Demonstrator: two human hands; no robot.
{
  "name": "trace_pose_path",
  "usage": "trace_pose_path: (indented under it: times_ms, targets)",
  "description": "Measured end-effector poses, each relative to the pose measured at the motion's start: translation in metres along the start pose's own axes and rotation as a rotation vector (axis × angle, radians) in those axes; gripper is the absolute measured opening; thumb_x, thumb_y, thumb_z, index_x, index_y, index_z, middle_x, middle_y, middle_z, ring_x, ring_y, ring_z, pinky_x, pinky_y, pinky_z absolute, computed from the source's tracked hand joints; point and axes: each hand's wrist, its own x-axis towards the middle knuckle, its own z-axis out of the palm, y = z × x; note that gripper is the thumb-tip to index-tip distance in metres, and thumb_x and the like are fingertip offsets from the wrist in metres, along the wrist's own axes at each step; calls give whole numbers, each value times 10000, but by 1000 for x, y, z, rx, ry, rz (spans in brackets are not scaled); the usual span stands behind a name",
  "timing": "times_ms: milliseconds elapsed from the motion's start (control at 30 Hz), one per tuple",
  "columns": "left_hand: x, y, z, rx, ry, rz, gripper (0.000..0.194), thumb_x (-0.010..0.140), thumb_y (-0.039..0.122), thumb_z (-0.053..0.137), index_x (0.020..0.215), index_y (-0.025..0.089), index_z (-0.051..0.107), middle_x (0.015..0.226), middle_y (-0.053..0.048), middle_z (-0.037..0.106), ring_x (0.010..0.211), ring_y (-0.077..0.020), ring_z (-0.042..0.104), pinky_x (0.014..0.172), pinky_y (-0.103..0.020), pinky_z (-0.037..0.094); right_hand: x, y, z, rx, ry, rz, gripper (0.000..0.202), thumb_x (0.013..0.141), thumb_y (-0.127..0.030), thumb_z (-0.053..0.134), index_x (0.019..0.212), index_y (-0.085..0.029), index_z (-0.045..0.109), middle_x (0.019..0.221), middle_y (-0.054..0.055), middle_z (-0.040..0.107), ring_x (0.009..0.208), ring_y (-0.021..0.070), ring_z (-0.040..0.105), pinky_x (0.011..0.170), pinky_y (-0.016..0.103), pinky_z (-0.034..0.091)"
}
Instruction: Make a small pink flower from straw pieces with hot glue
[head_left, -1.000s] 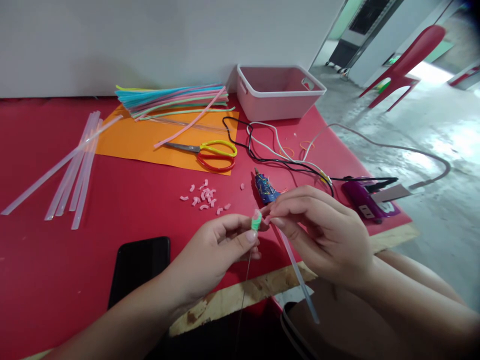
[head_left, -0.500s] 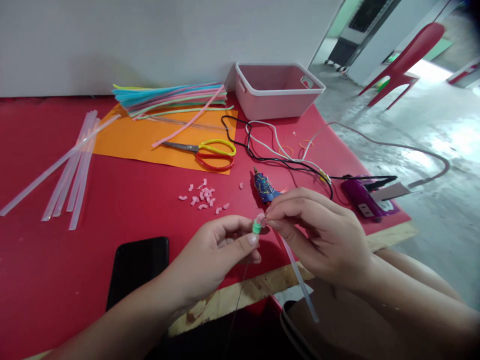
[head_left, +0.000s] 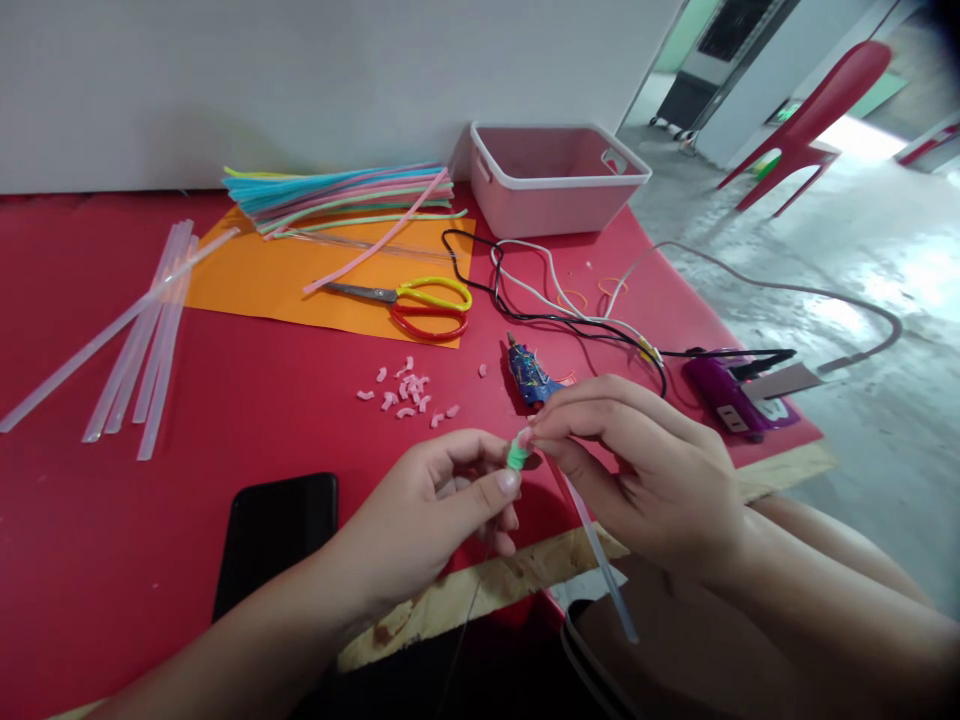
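Note:
Between the thumb and fingers of my left hand (head_left: 457,505) is a small green-and-pink fuzzy craft piece (head_left: 517,456), its green band wrapped below a pink top. A thin wire hangs down beneath this hand. My right hand (head_left: 641,465) is closed in a pinch at the pink top, its fingertips partly hiding what they hold. Just beyond the hands lies a blue hot glue gun (head_left: 527,372), with a long clear glue stick (head_left: 600,555) reaching from behind my right hand past the table edge. Short curved pink pieces (head_left: 409,388) lie scattered on the red table.
Scissors (head_left: 397,297) and a bundle of pipe cleaners (head_left: 337,195) rest on orange paper (head_left: 247,285). Loose glue sticks (head_left: 154,330) and a black phone (head_left: 277,535) are at left. A pink basket (head_left: 555,205) stands behind; cables run to a purple power strip (head_left: 724,395).
The green-and-pink piece has tilted slightly, and my right fingertips have closed in over its pink top. The wire below my left hand has swung a little left.

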Motion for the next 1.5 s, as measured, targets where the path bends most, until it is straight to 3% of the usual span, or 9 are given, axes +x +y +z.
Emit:
trace_pose_path:
  times_ms: [233,467,700,1167,1300,1400,1500]
  targets:
    - [0,0,-1,2,-12,-13,89,837,217,677,809,150,626,609,37,583,490,-51,561,501,-148,468,1,-2,1,-5,16,-17,164,845,-62,607,955,-179,641,917,57,692,894,144,673,858,247,542]
    - [-2,-1,-2,-112,-30,-28,122,823,231,704,823,160,605,625,36,610,512,-58,597,509,-143,488,5,-4,-2,132,47,68,225,839,-117,661,1055,-176,640,938,67,707,892,160,673,799,277,570]
    - [-3,-1,-3,-106,-66,-14,108,824,227,710,852,153,637,620,42,601,514,-49,586,518,-146,508,6,-3,-3,163,73,14,115,817,-63,677,894,-148,661,844,61,701,835,132,674,768,239,560]
    - [-2,0,-2,-21,-64,9,64,850,201,660,854,152,619,607,54,584,482,-37,554,476,-122,432,7,-6,-7,146,23,22,85,809,-73,680,866,-136,674,824,65,707,812,113,677,761,198,545]
    - [-3,3,0,124,-37,43,67,872,220,609,857,157,626,619,56,559,496,-41,533,495,-142,430,5,-6,-5,137,29,15,99,802,-72,688,869,-142,665,826,58,707,822,112,677,778,197,545]
    - [-5,2,4,348,79,163,85,873,162,557,858,166,641,631,58,537,535,-42,510,533,-145,422,3,-6,0,118,50,1,109,797,-62,685,870,-139,660,831,59,709,833,111,677,796,198,545]
    - [-7,-2,6,521,143,292,120,892,190,533,872,178,651,747,24,606,668,-73,569,592,-162,449,3,-8,4,113,66,4,96,797,-59,682,854,-131,656,814,64,706,820,113,676,783,199,547]
